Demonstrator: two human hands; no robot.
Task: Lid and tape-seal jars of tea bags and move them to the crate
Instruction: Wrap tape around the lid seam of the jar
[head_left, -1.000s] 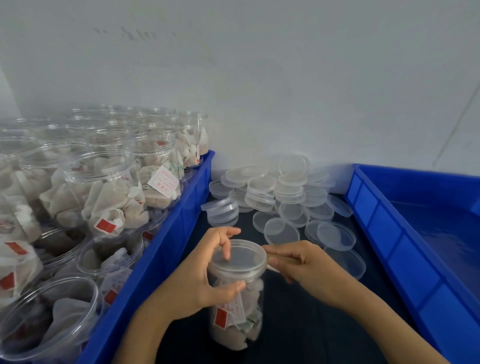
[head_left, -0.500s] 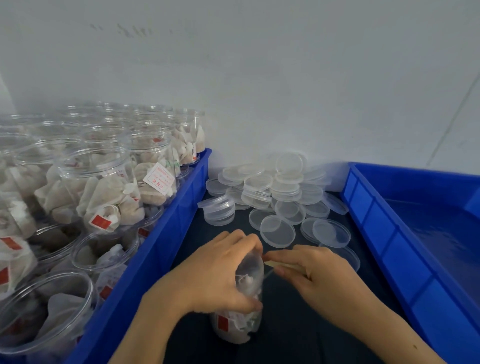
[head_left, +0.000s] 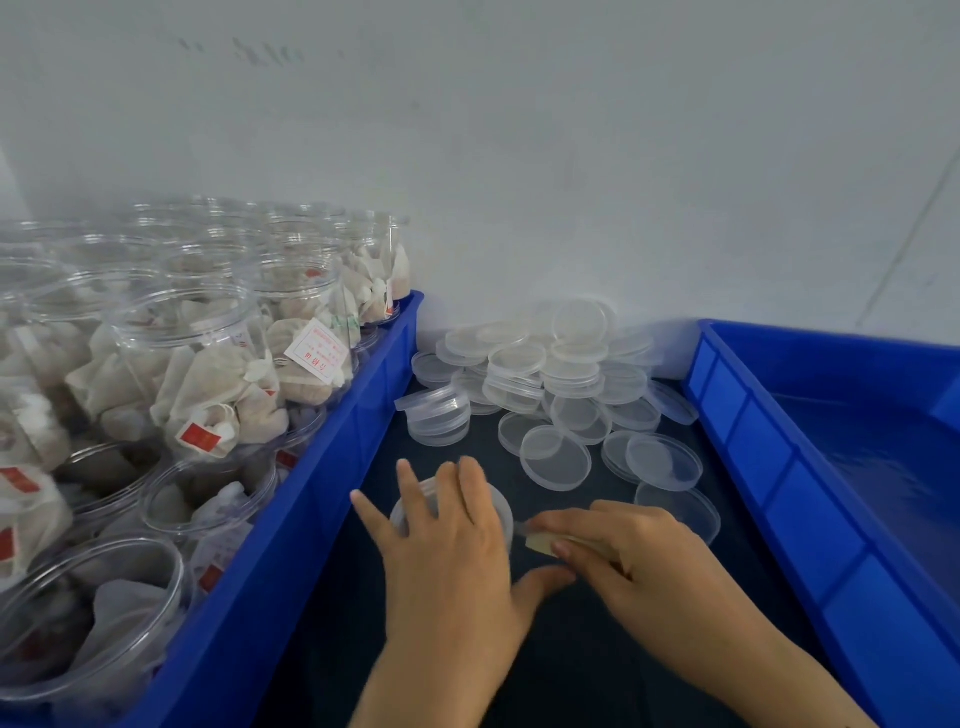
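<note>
Jar (head_left: 410, 512) under L hand (head_left: 447, 540) flat fingers | R hand (head_left: 628, 551) fingers pinch tape (head_left: 540, 543) beside it

- The lidded jar (head_left: 501, 512) stands upright on the dark surface between the two crates, mostly hidden under my left hand (head_left: 452, 551).
- My right hand (head_left: 623, 551) pinches a tape strip (head_left: 540, 543) beside its lid.

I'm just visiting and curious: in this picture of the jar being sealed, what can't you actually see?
- Head view: jar body under the lid, hidden by the left hand.
- Tape strip: mostly covered by the right hand.
- Right crate: cut off by the frame edge.
- Label print: too small to read.
</note>
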